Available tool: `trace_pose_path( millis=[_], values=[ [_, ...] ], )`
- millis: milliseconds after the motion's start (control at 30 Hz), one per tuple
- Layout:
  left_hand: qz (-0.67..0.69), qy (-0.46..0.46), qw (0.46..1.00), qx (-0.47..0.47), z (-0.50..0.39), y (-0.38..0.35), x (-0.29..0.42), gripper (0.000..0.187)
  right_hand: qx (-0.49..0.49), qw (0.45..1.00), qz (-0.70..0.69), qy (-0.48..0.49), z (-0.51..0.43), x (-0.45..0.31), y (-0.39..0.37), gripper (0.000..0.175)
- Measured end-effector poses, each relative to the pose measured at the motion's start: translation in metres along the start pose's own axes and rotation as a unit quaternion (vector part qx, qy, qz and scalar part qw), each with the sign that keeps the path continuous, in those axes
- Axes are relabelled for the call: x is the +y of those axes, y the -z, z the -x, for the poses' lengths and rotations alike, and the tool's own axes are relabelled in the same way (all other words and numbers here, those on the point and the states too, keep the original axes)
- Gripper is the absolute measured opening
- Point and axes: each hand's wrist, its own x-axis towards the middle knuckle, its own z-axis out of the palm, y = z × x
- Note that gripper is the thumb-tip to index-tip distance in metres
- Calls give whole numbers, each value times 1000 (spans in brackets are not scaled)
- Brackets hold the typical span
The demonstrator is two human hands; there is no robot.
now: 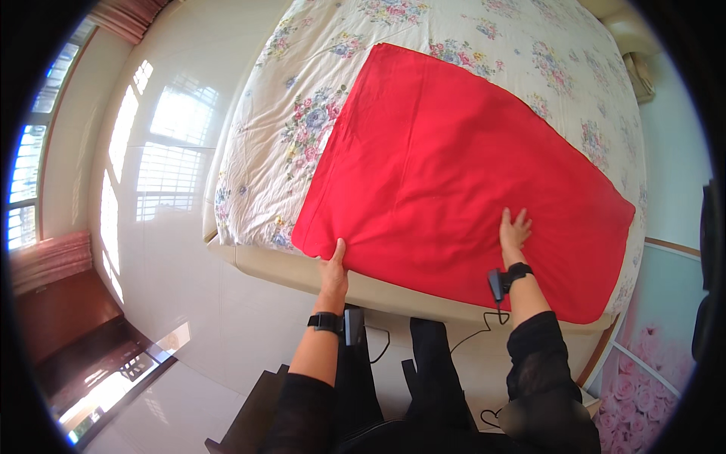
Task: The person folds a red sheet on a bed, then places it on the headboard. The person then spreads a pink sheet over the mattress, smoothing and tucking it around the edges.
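A folded red cloth (431, 170) lies spread over a bed with a flowered sheet (249, 181). Its near edge hangs slightly over the cream bed frame (272, 269). My left hand (334, 271) grips that edge close to the near left corner, thumb on top and the other fingers hidden beneath. Farther right, my right hand (514, 231) rests on the cloth with its fingers apart, holding nothing. Shallow creases run across the red surface around both hands.
Each wrist wears a strap with a small device, here the left device (353, 327), with a black cable (473, 335) trailing down. A dark wooden piece of furniture (249, 406) stands behind me. To the right is a rose-printed panel (635, 391); sunlit floor tiles (176, 153) lie left.
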Motion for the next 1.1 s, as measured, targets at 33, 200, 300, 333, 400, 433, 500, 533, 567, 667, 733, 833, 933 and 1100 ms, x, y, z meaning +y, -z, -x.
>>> trace_pose_path(
  millis=[33, 200, 300, 333, 400, 433, 500, 533, 567, 667, 733, 833, 933, 1100],
  values=[
    [-5, -39, 999, -12, 1, 11, 10, 49, -20, 996, 19, 87, 25, -30, -26, 78],
    [-143, 86, 986, 1, -20, 41, 32, 44, -262, 829, 26, 493, 189, -141, -99, 73],
    [-117, 124, 982, -80, -32, 50, 34, 38, -450, 749, -51, 484, 216, -164, -93, 55],
    [-114, 127, 981, -93, -33, 52, 33, 38, -435, 764, -108, 464, 211, -168, -87, 50],
    [11, 213, 973, -85, -31, 55, 30, 41, -339, 801, -183, 458, 189, -173, -73, 38],
    [24, 231, 969, -87, -28, 56, 28, 41, -262, 815, -192, 480, 173, -178, -68, 35],
    [55, 266, 959, -73, -19, 53, 20, 40, -118, 835, -177, 507, 133, -190, -55, 33],
    [70, 277, 955, -87, -15, 51, 15, 37, -75, 839, -153, 517, 110, -197, -47, 35],
    [71, 269, 956, -87, -12, 47, 10, 37, -45, 846, -137, 513, 88, -205, -38, 36],
    [86, 236, 963, -98, -5, 32, -4, 42, 23, 844, -26, 535, 26, -234, -15, 49],
    [79, 251, 961, -84, -7, 23, -14, 45, 36, 842, 89, 530, -8, -257, -4, 63],
    [136, 244, 957, -84, -19, 12, -29, 49, -7, 875, 183, 448, -43, -293, 2, 93],
    [138, 205, 967, -64, -31, 8, -44, 51, -26, 876, 251, 410, -78, -313, 0, 111],
    [141, 162, 976, -26, -39, 14, -67, 56, -90, 876, 223, 419, -128, -314, -26, 120]
  ],
)
